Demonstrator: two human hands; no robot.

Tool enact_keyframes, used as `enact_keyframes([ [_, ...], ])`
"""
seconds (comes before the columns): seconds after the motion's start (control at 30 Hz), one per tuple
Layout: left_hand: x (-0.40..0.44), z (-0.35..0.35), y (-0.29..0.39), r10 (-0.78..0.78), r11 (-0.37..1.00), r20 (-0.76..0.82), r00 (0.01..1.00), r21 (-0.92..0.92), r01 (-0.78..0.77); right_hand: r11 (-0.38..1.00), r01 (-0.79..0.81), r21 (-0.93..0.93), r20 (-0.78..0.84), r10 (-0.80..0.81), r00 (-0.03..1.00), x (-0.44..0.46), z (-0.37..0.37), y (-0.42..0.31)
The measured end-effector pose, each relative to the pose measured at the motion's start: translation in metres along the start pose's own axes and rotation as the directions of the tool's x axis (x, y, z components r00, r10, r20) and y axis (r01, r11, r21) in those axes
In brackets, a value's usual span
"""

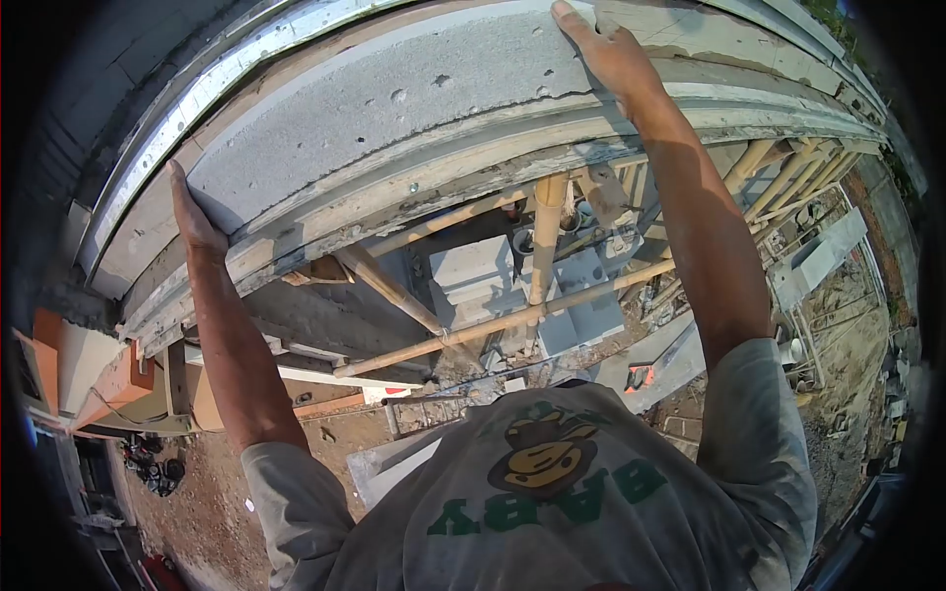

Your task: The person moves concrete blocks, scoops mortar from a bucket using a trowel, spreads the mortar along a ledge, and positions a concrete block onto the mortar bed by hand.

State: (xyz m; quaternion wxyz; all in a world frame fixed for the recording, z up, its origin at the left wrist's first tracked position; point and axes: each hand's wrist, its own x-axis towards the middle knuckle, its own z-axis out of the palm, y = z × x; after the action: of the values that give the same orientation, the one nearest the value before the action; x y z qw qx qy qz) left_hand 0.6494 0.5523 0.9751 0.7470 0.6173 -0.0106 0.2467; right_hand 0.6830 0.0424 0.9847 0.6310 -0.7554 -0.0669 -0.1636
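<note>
A long grey concrete block (394, 103) with small pits in its face lies on the ledge (414, 187) in front of me. My left hand (197, 219) is pressed against the block's left end, its fingers stretched along that end face. At the opposite end my right hand (613, 61) grips the block, thumb over its upper edge and the other fingers partly hidden. Both arms reach forward, so the block sits between my two palms.
A metal channel (197, 94) runs behind the block. Below the ledge are bamboo poles (547, 236), stacked pale blocks (581, 295) and rubble far down. An orange-edged wall (123, 384) stands at left; a motorcycle (153, 465) is on the ground.
</note>
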Motion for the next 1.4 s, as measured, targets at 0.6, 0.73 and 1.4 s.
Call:
enact_keyframes([
  [0.6, -0.006, -0.017, -0.019, 0.069, 0.988, -0.151, 0.986, -0.125, -0.088, 0.920, 0.321, -0.224, -0.058, -0.341, 0.938, -0.024, -0.006, -0.016],
  [0.73, -0.013, -0.011, -0.024, 0.166, 0.977, -0.221, 0.961, -0.095, -0.191, 0.566, 0.536, -0.626, 0.142, -0.593, 0.792, -0.005, 0.010, -0.050],
  [1.4, -0.020, -0.020, -0.034, 0.486, 0.846, -0.232, 0.842, 0.364, -0.388, 0.532, 0.658, -0.533, 0.774, -0.008, 0.633, 0.013, 0.125, -0.116],
])
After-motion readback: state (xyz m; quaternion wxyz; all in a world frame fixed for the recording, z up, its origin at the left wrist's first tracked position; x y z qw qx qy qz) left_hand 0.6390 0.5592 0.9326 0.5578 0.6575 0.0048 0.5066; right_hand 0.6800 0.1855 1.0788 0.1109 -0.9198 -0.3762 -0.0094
